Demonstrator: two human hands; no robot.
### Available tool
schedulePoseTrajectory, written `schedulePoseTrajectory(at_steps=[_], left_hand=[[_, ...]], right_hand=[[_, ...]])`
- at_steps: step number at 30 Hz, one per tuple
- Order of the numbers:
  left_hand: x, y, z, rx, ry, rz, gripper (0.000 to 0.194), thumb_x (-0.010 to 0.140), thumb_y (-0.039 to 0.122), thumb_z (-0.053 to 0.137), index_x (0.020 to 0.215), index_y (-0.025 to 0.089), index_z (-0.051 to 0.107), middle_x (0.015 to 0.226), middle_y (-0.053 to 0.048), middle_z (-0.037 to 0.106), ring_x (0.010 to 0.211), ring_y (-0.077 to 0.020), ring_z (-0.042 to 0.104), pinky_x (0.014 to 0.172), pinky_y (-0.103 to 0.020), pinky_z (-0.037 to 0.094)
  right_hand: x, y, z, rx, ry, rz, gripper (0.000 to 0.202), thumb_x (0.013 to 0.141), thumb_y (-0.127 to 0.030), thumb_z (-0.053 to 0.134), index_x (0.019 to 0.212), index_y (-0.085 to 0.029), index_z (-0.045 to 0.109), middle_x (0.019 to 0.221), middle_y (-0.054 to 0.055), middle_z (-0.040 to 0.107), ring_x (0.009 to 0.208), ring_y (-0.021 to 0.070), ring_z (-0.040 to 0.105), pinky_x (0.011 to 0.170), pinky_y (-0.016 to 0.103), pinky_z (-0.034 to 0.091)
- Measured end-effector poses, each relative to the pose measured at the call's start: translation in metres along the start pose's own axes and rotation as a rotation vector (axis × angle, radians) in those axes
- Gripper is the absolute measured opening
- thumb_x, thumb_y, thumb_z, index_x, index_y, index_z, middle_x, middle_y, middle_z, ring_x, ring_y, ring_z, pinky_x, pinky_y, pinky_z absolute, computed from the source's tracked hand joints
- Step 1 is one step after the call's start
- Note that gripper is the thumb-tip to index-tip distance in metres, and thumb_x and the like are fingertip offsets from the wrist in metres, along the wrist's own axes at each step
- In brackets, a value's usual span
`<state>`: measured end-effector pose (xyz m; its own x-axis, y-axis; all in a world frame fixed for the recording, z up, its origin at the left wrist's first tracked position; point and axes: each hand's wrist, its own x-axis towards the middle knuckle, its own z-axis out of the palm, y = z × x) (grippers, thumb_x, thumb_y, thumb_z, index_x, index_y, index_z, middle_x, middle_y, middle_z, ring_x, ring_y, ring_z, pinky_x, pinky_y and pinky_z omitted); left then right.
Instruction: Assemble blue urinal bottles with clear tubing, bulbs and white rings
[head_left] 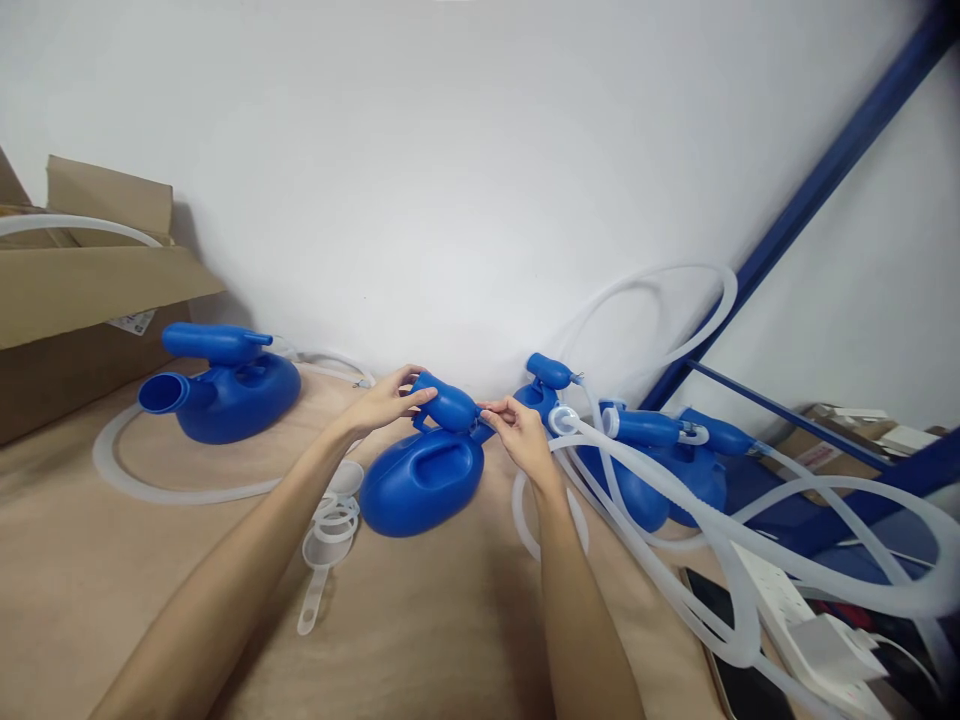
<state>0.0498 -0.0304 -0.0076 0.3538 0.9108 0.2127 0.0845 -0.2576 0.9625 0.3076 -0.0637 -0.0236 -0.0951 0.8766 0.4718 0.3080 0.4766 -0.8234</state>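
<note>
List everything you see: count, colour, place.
Jugs: five, blue, across table
Funnels: five, blue, at the jugs
Tubing: several lengths, whitish, left and right
Lids and rings: several, translucent, beside centre jug
Carton: one, brown, far left
Phone: one, dark, lower right
Power strip: one, white, beside phone
Plug: one, white, on strip
Rack: one, blue, right
Shelf boxes: count unclear, brown, far right
Table: one, tan, below
Wall: one, white, behind
Left hand: one, on centre funnel
Right hand: one, at that funnel's narrow end
</note>
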Motion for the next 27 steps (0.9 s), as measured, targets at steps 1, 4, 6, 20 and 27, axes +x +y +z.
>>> schedulePoseTrajectory(at_steps=[1,4,6,20,27], left_hand=[[-0.0001,-0.0012,-0.0007,-0.026,0.009,-0.015,0.061,0.080,0.058,0.077,0.123,0.020,0.057,0.128,-0.012,0.061,0.112,-0.0284,0.065,0.087,-0.043,0.061],[0.0001,-0.0021,-0.0033,-0.060,0.034,-0.051,0.059,0.077,0.056,0.081,0.117,0.019,0.061,0.124,-0.012,0.062,0.108,-0.0283,0.067,0.085,-0.045,0.062],[0.0002,-0.0012,-0.0033,-0.068,0.042,-0.063,0.060,0.075,0.055,0.083,0.117,0.019,0.062,0.126,-0.013,0.062,0.106,-0.0286,0.068,0.084,-0.045,0.063],[0.0029,-0.0041,0.0004,-0.122,0.118,-0.128,0.067,0.071,0.055,0.087,0.119,0.016,0.062,0.119,-0.015,0.068,0.097,-0.0275,0.073,0.079,-0.041,0.064],[0.0038,-0.0043,-0.0034,-0.182,0.088,-0.099,0.070,0.062,0.048,0.094,0.118,0.020,0.063,0.129,-0.012,0.064,0.103,-0.0251,0.070,0.081,-0.038,0.063]], right_hand=[[0.0000,0.0003,-0.0003,-0.013,0.005,-0.006,0.023,0.087,-0.043,0.071,0.082,-0.022,0.065,0.111,0.010,0.081,0.103,0.0278,0.078,0.095,0.042,0.062],[-0.0001,0.0015,-0.0020,-0.052,0.010,-0.018,0.021,0.089,-0.041,0.070,0.082,-0.022,0.066,0.111,0.009,0.081,0.102,0.0276,0.078,0.093,0.042,0.062],[-0.0002,0.0018,-0.0033,-0.065,0.008,-0.024,0.019,0.089,-0.040,0.069,0.083,-0.023,0.066,0.111,0.009,0.081,0.103,0.0277,0.078,0.093,0.042,0.063],[-0.0023,0.0030,-0.0056,-0.157,-0.041,-0.099,0.013,0.092,-0.033,0.063,0.082,-0.025,0.063,0.116,0.008,0.079,0.110,0.0267,0.075,0.096,0.043,0.060],[0.0009,0.0045,-0.0018,-0.036,-0.006,-0.019,0.018,0.090,-0.037,0.065,0.082,-0.023,0.059,0.112,0.011,0.080,0.099,0.0250,0.079,0.088,0.039,0.064]])
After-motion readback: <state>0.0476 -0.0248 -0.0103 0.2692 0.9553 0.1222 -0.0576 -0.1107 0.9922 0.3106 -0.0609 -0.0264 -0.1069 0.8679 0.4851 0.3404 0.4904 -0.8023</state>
